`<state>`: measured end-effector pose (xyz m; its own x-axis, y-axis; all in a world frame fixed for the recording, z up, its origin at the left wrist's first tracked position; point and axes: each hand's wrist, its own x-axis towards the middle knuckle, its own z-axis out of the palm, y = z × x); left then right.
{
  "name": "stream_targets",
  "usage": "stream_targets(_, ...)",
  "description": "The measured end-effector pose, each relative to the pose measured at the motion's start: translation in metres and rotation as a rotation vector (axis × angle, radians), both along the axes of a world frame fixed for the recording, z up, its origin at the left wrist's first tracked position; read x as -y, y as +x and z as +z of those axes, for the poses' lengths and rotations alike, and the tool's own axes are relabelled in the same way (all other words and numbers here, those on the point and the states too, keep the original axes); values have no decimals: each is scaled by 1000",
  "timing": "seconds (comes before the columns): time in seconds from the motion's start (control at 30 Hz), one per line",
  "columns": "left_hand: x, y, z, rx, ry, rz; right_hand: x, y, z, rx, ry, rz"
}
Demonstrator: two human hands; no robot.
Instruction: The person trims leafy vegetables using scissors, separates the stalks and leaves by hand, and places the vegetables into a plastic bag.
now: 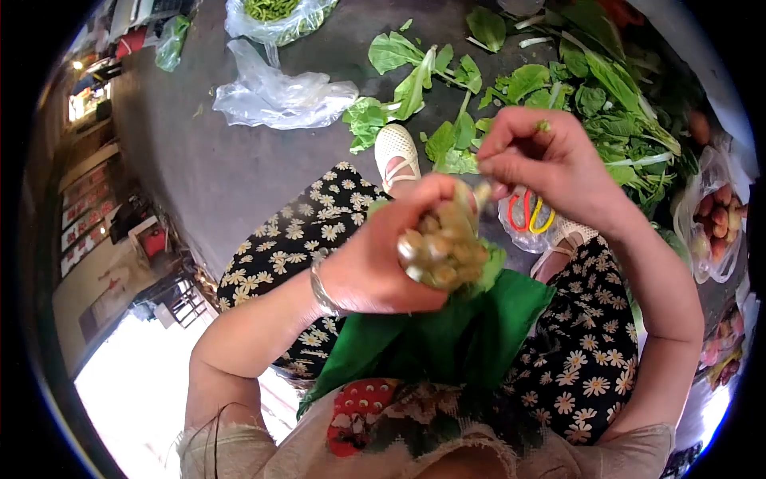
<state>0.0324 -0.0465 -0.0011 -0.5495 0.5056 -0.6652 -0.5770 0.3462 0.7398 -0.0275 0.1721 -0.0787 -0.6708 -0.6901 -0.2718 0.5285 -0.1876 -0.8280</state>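
My left hand [379, 255], a bracelet at its wrist, is wrapped round a bunch of leafy greens [443, 247]. The bunch's pale, cut stem ends face up toward me, a little blurred, and green leaf shows below them. Just right of the bunch, my right hand [550, 164] is raised with thumb and forefinger pinched together. What lies in that pinch, if anything, is too small to make out. A green scrap [543, 126] clings to its fingers. Below this hand, scissors [531, 211] with red and yellow handles lie on clear plastic by my shoe.
A heap of loose greens [606, 120] spreads over the dark floor [175, 144] at upper right. Stray leaves [415, 84] lie ahead of my shoe [396, 152]. A crumpled plastic bag [283, 92] and a bag of green pods [271, 9] are at upper left. Bagged reddish roots [722, 215] stand far right.
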Motion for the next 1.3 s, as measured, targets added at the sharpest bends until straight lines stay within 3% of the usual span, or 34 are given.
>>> stream_targets(0.13,-5,15,2,-93,9,-83,-14,-25,-32,-287,510,69)
stream_targets(0.2,-3,8,10,-189,50,-110,-8,-29,-65,-399,606,122)
stream_targets(0.27,-2,12,13,-169,76,-22,4,-32,-87,-807,788,125)
stream_targets(0.33,2,8,17,-286,96,10,30,-38,-128,-775,771,160)
stream_targets(0.5,17,-1,24,-195,57,-32,101,-45,-204,-889,951,461)
stream_targets(0.6,25,-5,26,-118,-24,-61,136,-47,-222,-897,995,501)
stream_targets(0.8,30,-6,26,-279,-47,-62,172,-46,-249,-1299,974,245)
stream_targets(0.93,38,-6,22,-317,-40,-90,184,-51,-256,-1150,1074,305)
stream_targets(1.0,36,0,19,-352,-51,-73,184,-55,-263,-839,927,258)
stream_targets(1.1,37,-3,20,-332,-75,-119,172,-72,-258,-325,503,202)
stream_targets(1.2,37,-2,18,-437,-72,-114,138,-88,-183,209,263,55)
stream_targets(1.3,31,-3,16,-468,-103,-150,86,-96,-158,118,331,183)
